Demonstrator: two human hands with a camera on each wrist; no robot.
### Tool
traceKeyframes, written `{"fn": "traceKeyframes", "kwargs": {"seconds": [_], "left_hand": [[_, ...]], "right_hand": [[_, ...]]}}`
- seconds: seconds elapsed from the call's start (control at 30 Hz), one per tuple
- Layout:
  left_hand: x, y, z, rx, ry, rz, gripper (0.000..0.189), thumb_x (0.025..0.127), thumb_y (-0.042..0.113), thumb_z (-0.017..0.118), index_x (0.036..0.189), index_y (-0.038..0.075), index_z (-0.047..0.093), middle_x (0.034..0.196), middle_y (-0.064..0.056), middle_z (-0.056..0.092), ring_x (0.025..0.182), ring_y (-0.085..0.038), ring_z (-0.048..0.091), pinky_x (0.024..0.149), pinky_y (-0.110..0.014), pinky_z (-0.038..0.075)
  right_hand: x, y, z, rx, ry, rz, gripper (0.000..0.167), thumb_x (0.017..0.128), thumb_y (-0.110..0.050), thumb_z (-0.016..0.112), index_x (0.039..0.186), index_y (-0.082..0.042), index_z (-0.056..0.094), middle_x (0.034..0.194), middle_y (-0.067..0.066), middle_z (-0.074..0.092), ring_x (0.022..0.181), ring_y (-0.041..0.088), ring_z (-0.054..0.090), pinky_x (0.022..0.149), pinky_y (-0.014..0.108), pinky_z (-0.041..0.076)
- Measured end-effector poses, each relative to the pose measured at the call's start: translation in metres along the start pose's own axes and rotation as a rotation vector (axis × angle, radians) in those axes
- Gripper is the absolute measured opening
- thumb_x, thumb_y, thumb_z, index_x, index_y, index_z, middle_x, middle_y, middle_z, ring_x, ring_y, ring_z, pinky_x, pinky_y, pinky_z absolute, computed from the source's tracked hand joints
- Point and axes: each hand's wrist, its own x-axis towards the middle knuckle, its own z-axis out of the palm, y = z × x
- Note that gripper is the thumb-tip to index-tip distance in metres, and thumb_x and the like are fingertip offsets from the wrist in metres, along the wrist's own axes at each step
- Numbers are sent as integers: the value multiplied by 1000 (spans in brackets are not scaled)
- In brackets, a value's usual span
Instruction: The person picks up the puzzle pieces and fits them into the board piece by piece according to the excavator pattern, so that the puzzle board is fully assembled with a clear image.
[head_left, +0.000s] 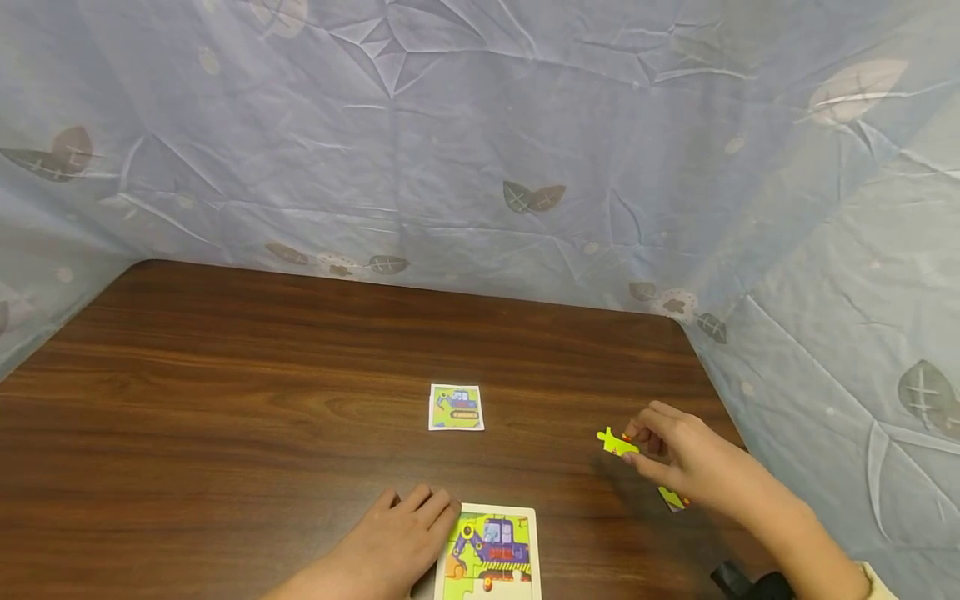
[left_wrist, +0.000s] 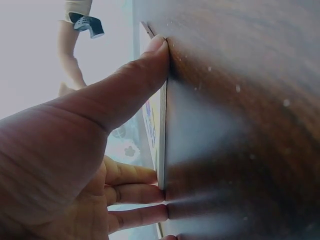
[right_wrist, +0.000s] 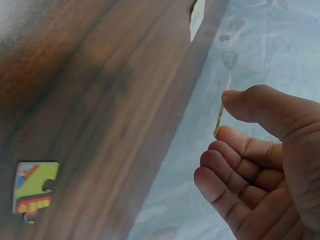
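Observation:
My right hand (head_left: 686, 454) pinches a yellow-green puzzle piece (head_left: 617, 442) between thumb and fingers, raised over the right side of the table. In the right wrist view the piece (right_wrist: 223, 107) is seen edge-on. Another puzzle piece (head_left: 671, 498), green with red and yellow, lies on the table under that hand. At the front, my left hand (head_left: 401, 537) rests against the left edge of a white-framed puzzle board (head_left: 534, 542) showing a purple excavator. In the left wrist view, its thumb and extended fingers touch along the board's edge (left_wrist: 162, 125). Pale backing shows at the board's bottom right.
A small picture card (head_left: 456, 407) with the same excavator lies beyond the board on the brown wooden table (head_left: 262, 375). Patterned grey-blue cloth (head_left: 450, 150) hangs around the back and sides. A black object (head_left: 750, 583) is near the right forearm.

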Motion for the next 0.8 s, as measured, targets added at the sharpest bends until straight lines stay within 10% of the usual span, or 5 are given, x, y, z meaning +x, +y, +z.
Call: {"fn": "traceKeyframes", "kwargs": {"seconds": [0.8], "left_hand": [[1, -1, -1, 9, 1, 15, 113, 76, 96, 52, 149, 10, 52, 143, -2, 59, 124, -19, 56, 86, -45, 56]], "right_hand": [[-3, -50, 26, -68, -33, -124, 16, 94, -20, 79, 103, -17, 66, 101, -9, 62, 79, -3, 59, 66, 13, 52]]}}
